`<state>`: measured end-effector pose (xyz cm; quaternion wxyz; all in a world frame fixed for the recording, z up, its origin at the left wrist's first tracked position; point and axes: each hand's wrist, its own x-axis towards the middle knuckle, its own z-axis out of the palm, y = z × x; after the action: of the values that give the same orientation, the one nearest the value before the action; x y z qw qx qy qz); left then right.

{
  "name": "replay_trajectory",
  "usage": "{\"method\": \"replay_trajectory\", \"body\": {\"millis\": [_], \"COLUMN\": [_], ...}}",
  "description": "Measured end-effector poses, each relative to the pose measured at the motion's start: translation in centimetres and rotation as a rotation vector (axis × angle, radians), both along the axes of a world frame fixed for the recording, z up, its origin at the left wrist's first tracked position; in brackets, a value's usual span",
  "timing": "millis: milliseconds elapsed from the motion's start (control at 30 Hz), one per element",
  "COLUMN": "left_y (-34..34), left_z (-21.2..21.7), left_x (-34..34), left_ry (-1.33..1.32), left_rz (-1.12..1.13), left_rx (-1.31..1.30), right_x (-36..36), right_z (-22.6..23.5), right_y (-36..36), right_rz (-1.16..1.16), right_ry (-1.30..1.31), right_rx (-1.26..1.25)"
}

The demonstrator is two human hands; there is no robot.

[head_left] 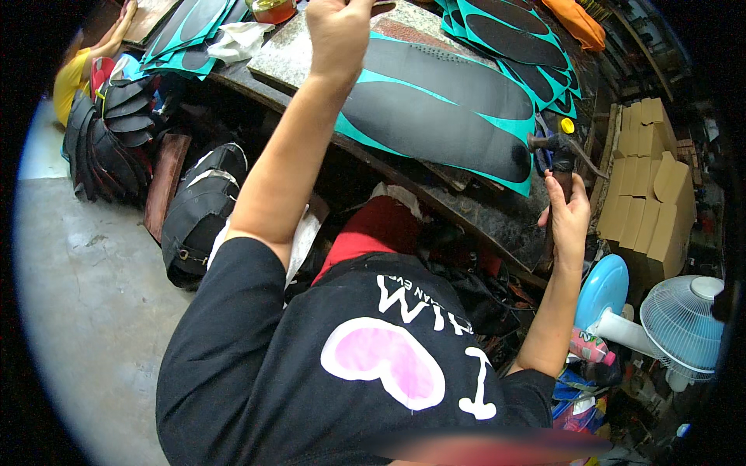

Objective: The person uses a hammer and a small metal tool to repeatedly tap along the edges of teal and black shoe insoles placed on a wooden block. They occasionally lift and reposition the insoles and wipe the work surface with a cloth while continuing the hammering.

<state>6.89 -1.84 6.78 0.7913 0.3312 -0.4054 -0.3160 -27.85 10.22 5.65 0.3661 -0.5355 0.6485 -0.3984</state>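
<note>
Left hand's fingers (342, 6) cut off at top edge

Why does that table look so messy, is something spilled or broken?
Nothing looks spilled or broken. The teal sheets with black sole shapes lie in loose, overlapping piles, and one juts past the stone slab. A crumpled white cloth sits beside it. The right hand grips a hammer; the left hand reaches far across the table.

Black soles (435, 116) edged in teal on a speckled grey slab (291, 54), black shirt (311, 365) with pink heart and white lettering below the slab, white fan (684, 322) and tan boxes (649, 194) right of it
</note>
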Motion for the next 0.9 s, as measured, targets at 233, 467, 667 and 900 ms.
{"method": "replay_trajectory", "body": {"millis": [233,467,667,900], "left_y": [4.8,-2.0,0.2,0.9], "left_z": [-4.5,-6.7,-7.1,-6.3], "left_x": [-0.5,4.2,3.2,1.2], "left_ry": [-0.42,-0.416,-0.235,-0.288], "left_rz": [-0.128,-0.021,-0.034,0.065], "left_rx": [0.335,0.326,0.338,0.086], "right_x": [2.6,5.2,4.4,2.9], "right_z": [0.1,0.9,0.0,-1.0], "right_y": [0.1,-0.1,1.0,3.0], "right_rz": [0.2,0.257,0.245,0.216], "right_ry": [-0.226,-0.046,0.082,-0.09], "right_rx": [0.014,-0.017,-0.002,0.075]}}
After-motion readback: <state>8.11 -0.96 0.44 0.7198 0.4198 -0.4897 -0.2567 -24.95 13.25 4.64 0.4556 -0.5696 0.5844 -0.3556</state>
